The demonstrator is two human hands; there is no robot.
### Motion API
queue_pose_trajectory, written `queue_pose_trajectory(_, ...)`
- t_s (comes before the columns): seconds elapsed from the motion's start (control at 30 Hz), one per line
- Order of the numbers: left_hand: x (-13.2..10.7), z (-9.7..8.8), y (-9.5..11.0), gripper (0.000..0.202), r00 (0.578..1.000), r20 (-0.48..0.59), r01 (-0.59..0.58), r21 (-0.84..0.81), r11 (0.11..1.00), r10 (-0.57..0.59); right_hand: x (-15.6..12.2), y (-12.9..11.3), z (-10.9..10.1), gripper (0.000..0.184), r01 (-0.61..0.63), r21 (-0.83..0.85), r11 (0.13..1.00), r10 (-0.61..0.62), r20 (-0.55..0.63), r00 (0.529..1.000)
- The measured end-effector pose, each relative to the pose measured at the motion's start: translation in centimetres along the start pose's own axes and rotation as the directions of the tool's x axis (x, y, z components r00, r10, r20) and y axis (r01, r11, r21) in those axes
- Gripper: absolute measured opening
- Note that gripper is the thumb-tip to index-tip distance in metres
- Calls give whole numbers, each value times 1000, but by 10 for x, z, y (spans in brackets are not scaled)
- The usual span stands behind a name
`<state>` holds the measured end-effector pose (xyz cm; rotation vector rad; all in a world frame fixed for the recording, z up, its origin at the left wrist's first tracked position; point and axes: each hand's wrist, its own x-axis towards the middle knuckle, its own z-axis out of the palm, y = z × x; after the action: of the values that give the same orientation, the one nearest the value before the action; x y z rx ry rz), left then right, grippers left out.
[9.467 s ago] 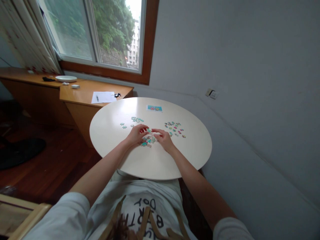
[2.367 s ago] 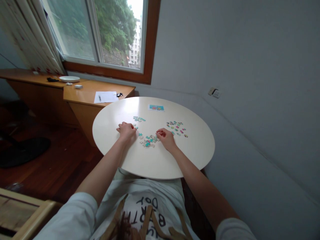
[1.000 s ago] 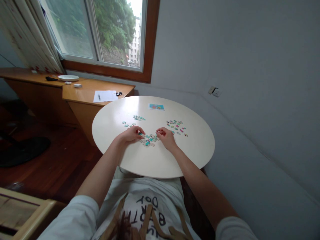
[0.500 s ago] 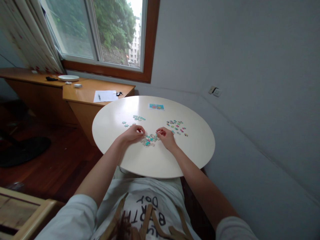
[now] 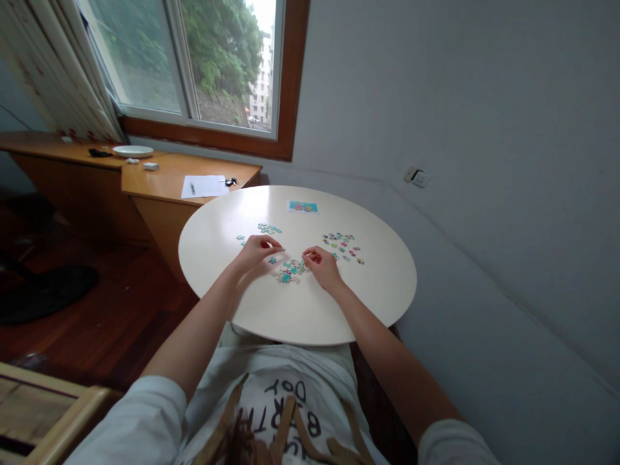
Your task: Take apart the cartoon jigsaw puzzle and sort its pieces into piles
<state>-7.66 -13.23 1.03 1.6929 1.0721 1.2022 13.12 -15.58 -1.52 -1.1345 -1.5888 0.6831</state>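
Between my hands lies a loose pile of jigsaw puzzle pieces (image 5: 289, 271), teal, white and pink. My left hand (image 5: 258, 253) is raised a little above the table, left of the pile. Its thumb and forefinger pinch a small puzzle piece (image 5: 283, 250) that shows at the fingertips. At the pile's right edge is my right hand (image 5: 323, 266), its fingers curled into a pinch; whatever they hold is too small to make out. A single teal piece (image 5: 272, 260) rests on the table just below my left fingers.
The oval white table (image 5: 271, 316) also bears a teal group of pieces (image 5: 269, 228) at the back left and a multicoloured group (image 5: 341, 244) at the right. A picture card (image 5: 303, 206) lies at the far side. A wooden desk (image 5: 169, 181) adjoins the back left.
My left hand has lifted up and away from the pile, with a puzzle piece now visible at its fingertips. The teal piece below it has come into view. My right hand stays put.
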Motion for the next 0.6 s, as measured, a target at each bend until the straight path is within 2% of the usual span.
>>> queue_pose_trajectory(0.17, 1, 0, 5, 17, 999, -32, 3, -89, 996, -6, 0, -1, 0, 19, -1, 6, 1000, 1, -2, 1000)
queue_pose_trajectory(0.4, 0, 0, 4, 25, 998, 4, 58, -251, 966, -59, 0, 0, 0, 19, 0, 3, 1000, 0, 2, 1000)
queue_pose_trajectory(0.6, 1, 2, 0, 32, 997, -16, 69, -279, 958, -77, -1, -2, -1, 19, -7, 9, 1000, 7, 14, 1000)
